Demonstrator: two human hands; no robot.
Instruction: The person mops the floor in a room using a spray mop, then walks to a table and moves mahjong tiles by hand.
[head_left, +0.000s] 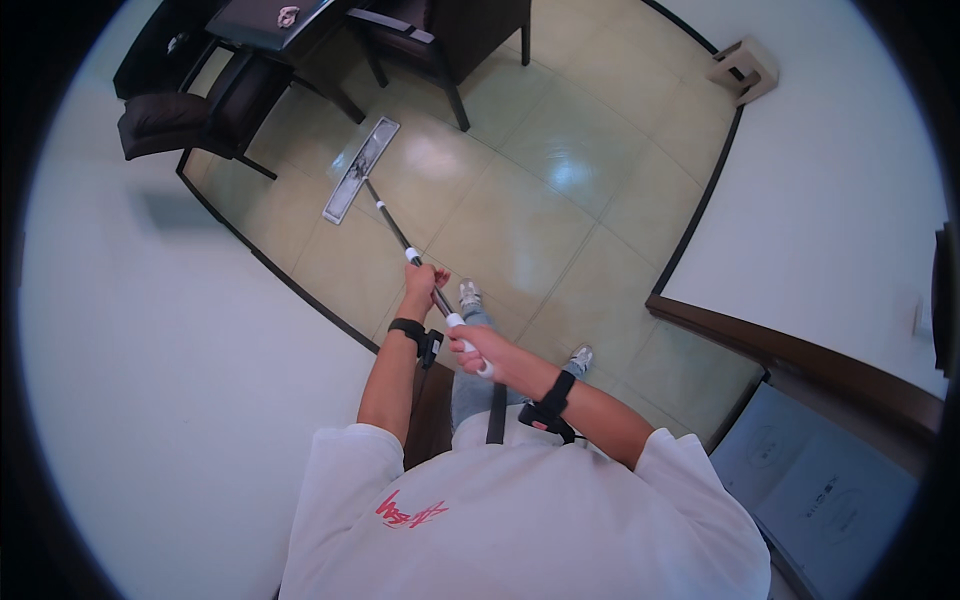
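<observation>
My right hand (477, 351) is wrapped around the white end grip of a flat mop's pole (395, 227). Farther down, my left hand (424, 286) holds the same pole, just behind a white collar. The pole slopes away from me to the mop head (361, 171), a long, narrow rectangle with a pale rim and dark marks along its middle. That head lies flat on the tiled floor (525, 202), a short way from the table and chair legs. Its underside is hidden. Both wrists carry black strapped devices.
A dark armchair (450, 45) and a dark table (255, 26) with a crumpled item on top stand ahead. Another dark chair (202, 120) is at the left wall. A beige stool-like object (745, 71) sits by the right wall. A wooden door frame (750, 337) borders an opening.
</observation>
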